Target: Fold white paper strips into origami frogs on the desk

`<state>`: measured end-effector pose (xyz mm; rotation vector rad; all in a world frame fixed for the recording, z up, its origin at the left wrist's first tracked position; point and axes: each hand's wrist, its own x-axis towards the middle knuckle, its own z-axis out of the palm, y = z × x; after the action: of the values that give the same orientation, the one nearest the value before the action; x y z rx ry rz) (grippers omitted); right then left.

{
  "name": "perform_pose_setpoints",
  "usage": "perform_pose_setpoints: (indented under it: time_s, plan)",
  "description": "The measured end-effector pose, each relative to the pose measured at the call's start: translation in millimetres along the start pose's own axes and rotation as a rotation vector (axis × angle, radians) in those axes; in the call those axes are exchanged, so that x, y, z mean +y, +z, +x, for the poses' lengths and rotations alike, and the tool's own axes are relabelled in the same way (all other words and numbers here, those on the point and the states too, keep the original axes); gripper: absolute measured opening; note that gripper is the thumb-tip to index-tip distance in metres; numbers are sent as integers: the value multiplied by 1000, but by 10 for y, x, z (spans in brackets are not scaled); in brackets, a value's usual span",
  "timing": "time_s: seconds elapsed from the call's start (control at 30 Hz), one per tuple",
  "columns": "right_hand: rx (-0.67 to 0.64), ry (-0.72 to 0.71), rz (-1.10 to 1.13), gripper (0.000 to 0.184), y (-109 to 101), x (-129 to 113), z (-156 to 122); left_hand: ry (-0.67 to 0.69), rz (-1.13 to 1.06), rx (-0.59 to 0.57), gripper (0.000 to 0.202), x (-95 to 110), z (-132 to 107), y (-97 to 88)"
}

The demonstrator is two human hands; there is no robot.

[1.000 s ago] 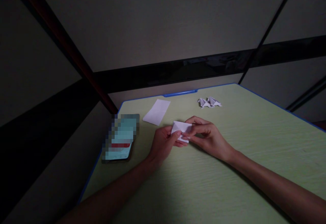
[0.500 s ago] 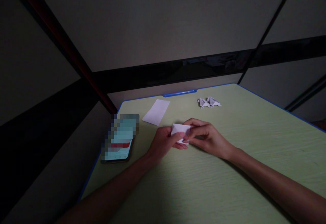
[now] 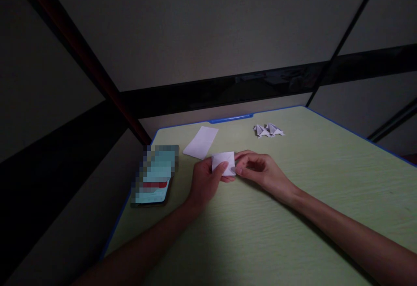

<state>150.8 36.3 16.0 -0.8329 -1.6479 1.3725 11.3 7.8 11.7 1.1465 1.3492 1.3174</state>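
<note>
A small white folded paper [image 3: 223,160], roughly square with crease lines, is held above the table. My left hand [image 3: 205,181] grips it from the left, thumb pressed on its face and fingers underneath. At the paper's right edge is my right hand [image 3: 259,169], its thumb and index finger closed together at the lower right corner. Other fingers of that hand reach behind the paper and are partly hidden.
A flat white sheet [image 3: 201,142] lies behind my left hand. Further right sit two folded white paper figures [image 3: 269,130]. A phone [image 3: 155,175] with its screen lit rests by the left edge of the pale green table [image 3: 325,164]. Behind stand dark panels [image 3: 211,30].
The folded paper has moved left and slightly up with my left hand, and more of its face shows. My right fingers have drawn from over its face to its right edge.
</note>
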Motion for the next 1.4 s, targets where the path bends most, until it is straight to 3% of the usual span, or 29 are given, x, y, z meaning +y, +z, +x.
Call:
perform_pose_setpoints:
  time_s: [0.37, 0.67, 0.87, 1.0, 1.13, 1.4]
  plan:
    - [20, 130, 34, 6, -4, 7, -20, -98, -61, -55, 18, 55, -28, 25]
    - [-19, 21, -3, 7, -28, 37, 8, -166, -51, -70, 17, 35, -15, 25]
    - [-8, 50, 29, 6, -12, 32, -8, -136, -62, -82, 18, 41, -25, 13]
    - [34, 146, 172, 7, -2, 35, -15, -117, -96, -94, 19, 22, -26, 2]
    - [14, 147, 273, 13, -2, 35, -10, -107, -117, -121, 21, 2, -22, -1]
    - [-50, 120, 173, 15, -27, 26, -10, -93, -130, -188, 22, -36, -11, -21]
